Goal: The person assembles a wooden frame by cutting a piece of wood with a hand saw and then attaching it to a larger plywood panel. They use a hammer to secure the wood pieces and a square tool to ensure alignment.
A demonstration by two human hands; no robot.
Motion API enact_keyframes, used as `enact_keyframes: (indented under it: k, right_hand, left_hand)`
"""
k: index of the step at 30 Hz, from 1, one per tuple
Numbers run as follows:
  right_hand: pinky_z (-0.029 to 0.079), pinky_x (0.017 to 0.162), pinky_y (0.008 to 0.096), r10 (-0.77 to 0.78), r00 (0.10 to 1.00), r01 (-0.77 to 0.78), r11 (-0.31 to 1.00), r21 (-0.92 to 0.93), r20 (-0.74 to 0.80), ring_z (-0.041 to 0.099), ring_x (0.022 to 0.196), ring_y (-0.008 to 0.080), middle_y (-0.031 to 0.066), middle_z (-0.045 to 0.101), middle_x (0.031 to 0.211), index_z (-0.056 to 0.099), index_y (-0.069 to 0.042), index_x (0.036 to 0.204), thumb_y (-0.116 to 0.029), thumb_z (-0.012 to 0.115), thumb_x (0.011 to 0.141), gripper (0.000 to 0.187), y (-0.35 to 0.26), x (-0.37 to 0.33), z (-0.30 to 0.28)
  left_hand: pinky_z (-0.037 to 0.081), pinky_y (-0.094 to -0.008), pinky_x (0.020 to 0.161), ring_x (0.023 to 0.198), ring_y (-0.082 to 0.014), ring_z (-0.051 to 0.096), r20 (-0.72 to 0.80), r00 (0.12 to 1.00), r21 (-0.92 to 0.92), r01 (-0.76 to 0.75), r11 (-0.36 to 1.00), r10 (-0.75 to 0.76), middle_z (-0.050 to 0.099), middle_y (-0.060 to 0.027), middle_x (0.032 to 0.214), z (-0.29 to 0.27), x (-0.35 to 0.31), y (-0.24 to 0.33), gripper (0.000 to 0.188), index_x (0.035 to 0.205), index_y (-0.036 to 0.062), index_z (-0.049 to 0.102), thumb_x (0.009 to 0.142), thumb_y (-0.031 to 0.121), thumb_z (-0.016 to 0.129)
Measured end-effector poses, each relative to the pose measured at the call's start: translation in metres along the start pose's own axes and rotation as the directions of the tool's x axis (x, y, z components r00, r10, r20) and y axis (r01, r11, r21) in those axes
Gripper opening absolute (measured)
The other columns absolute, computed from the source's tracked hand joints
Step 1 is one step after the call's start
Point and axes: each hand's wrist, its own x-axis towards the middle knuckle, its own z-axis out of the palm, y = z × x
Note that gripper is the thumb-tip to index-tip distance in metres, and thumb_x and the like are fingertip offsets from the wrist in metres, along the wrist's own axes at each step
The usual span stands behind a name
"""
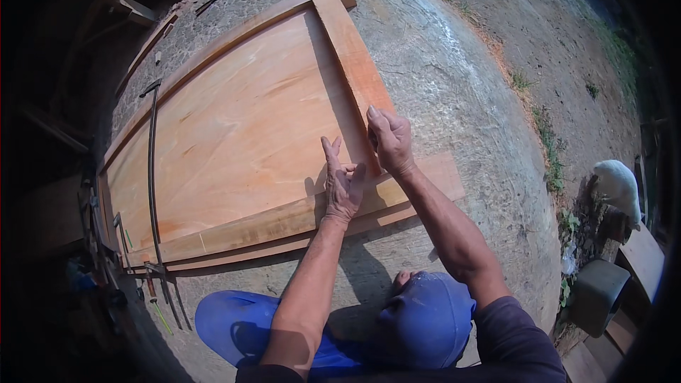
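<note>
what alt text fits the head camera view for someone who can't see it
An open left hand and a curled right hand are over the near right corner of a framed wooden panel, the right one by its end board. A long dark clamp crosses the panel's left part.

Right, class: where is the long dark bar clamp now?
In the head view, the long bar clamp is at the left, spanning the wooden panel from far edge to near edge, away from the left hand.

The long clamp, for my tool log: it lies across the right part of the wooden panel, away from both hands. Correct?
No: the head view shows the long clamp across the left part of the wooden panel, away from the left hand and right hand.
</note>
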Motion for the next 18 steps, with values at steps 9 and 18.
enact_keyframes:
  k: [9,18]
  right_hand:
    - [0.031,0.048,0.0358,0.005,0.963,0.126,0.876,-0.465,0.269,0.032,0.055,0.011,0.0075,0.032,0.057,0.044,0.0,0.067,-0.023,0.057,0.105,0.046,0.033,-0.022,0.056]
    - [0.029,0.052,0.0304,0.139,0.914,0.161,0.737,-0.657,0.38,0.035,0.06,0.0084,-0.0005,0.04,0.06,0.046,-0.004,0.068,-0.033,0.057,0.107,0.05,0.048,-0.012,0.036]
  left_hand:
    - [0.048,-0.0485,0.102,0.112,-0.0406,0.064,-0.399,0.916,0.288,0.16,0.944,-0.034,0.065,-0.0249,0.124,-0.108,0.067,-0.022,0.059,0.15,0.0015,0.038,0.103,0.035,0.051]
    - [0.05,-0.0485,0.102,0.122,-0.0351,0.061,0.019,0.961,0.939,0.078,0.334,-0.276,0.066,-0.0176,0.128,-0.387,0.005,0.071,0.044,0.135,0.0096,0.06,0.099,0.034,0.058]
